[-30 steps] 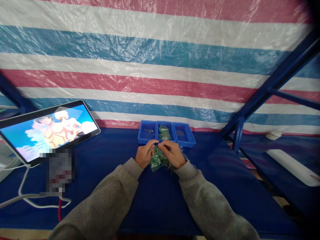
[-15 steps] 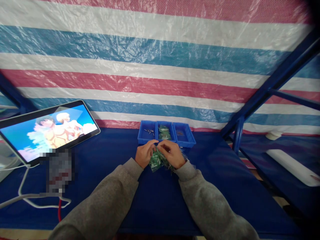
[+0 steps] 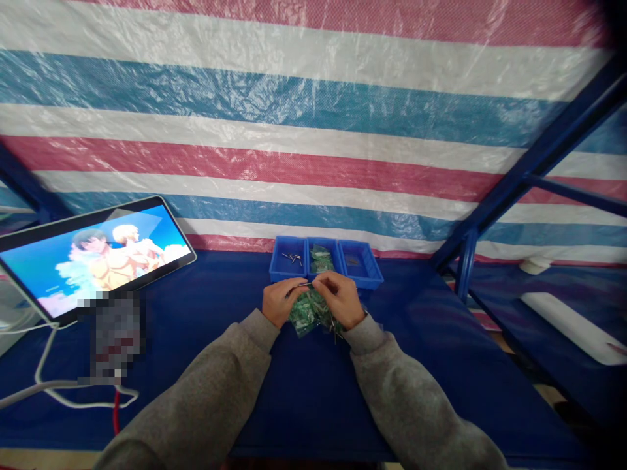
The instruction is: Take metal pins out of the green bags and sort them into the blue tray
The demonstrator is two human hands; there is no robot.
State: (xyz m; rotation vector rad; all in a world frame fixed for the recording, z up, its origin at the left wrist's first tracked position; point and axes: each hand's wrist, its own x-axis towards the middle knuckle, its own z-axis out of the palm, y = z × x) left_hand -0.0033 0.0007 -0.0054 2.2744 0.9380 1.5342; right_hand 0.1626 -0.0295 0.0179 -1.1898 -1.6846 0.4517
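My left hand (image 3: 281, 301) and my right hand (image 3: 341, 299) meet just in front of three blue bins, fingertips pinched around a small thin metal piece (image 3: 307, 284) that spans the short gap between them. Beneath the fingers lie green-and-clear packets (image 3: 302, 316), with thin metal parts (image 3: 335, 326) beside them, partly hidden by my right hand. The left bin (image 3: 277, 267) holds a few metal pins (image 3: 292, 257). Green packets (image 3: 321, 258) fill the middle bin. A small flat item (image 3: 352, 261) lies in the right bin; its kind is too small to tell.
A tablet (image 3: 105, 254) showing a cartoon leans at the left, with white cables (image 3: 73, 403) and a blurred object (image 3: 117, 339) in front. Striped sheeting (image 3: 313, 130) hangs behind the blue table (image 3: 313, 405). Blue metal bars (image 3: 519, 170) and a white long object (image 3: 571, 326) are at right.
My hands have moved slightly apart, and the thin metal piece now shows between the fingertips. My left hand has shifted a little to the left.
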